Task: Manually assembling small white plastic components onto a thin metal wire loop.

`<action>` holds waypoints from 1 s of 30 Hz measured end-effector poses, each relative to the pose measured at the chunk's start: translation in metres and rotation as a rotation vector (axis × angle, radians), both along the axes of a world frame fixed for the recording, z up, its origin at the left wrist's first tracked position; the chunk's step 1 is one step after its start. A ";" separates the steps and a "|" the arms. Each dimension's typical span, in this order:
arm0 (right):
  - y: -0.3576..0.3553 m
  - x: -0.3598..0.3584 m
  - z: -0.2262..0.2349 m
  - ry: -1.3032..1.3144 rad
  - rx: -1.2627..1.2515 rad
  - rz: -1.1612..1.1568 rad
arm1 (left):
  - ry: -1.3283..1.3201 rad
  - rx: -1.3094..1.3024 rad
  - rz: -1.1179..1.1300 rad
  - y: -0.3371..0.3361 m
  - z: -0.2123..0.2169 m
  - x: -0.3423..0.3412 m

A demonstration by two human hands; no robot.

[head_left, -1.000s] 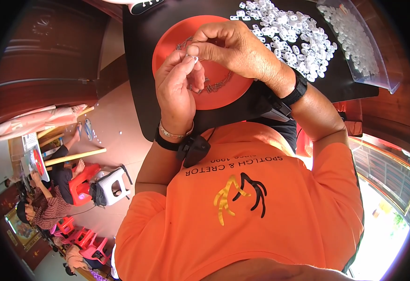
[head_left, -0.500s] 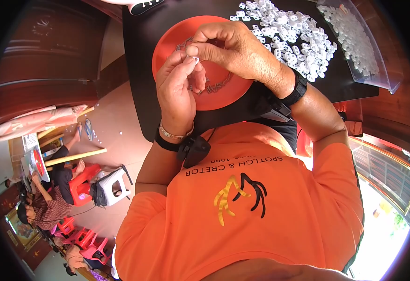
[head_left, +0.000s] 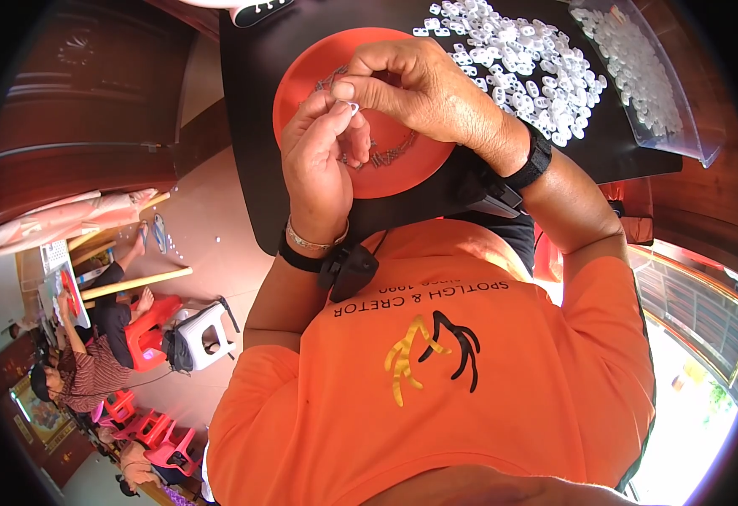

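A small white ring [head_left: 353,106] is pinched between left hand [head_left: 322,164] and right hand [head_left: 424,93], both grips narrow, above the orange plate [head_left: 402,173]. Little changed since a second ago: assembly judged mid-step. White pieces [head_left: 525,63] heaped on the black surface [head_left: 251,126].

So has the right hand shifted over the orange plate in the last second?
No. The right hand sits at the same spot over the orange plate, fingertips meeting the left hand on a small white piece.

Single head-worn fisheye view, looking steeply down and close over the person's orange printed T-shirt [head_left: 436,371], both hands near, round orange plastic plate [head_left: 301,76] on black tabletop [head_left: 251,169] ahead, edges bending toward the rim.
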State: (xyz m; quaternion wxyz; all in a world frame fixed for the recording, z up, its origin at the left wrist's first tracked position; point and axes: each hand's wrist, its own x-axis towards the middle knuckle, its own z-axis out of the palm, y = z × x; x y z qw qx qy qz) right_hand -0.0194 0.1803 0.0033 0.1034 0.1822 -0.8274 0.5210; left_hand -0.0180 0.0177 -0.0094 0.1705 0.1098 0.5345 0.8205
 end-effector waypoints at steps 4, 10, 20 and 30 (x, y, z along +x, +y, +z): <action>0.001 0.000 0.001 -0.016 -0.002 0.003 | -0.014 0.006 -0.010 0.000 0.000 0.000; 0.001 0.000 0.000 -0.011 -0.004 -0.001 | -0.009 -0.015 -0.019 0.001 0.000 -0.001; 0.003 0.000 0.001 -0.020 0.079 -0.029 | -0.044 -0.009 -0.024 0.003 0.003 0.001; 0.003 0.000 0.001 0.001 0.099 -0.036 | -0.062 -0.013 -0.018 0.003 0.004 0.001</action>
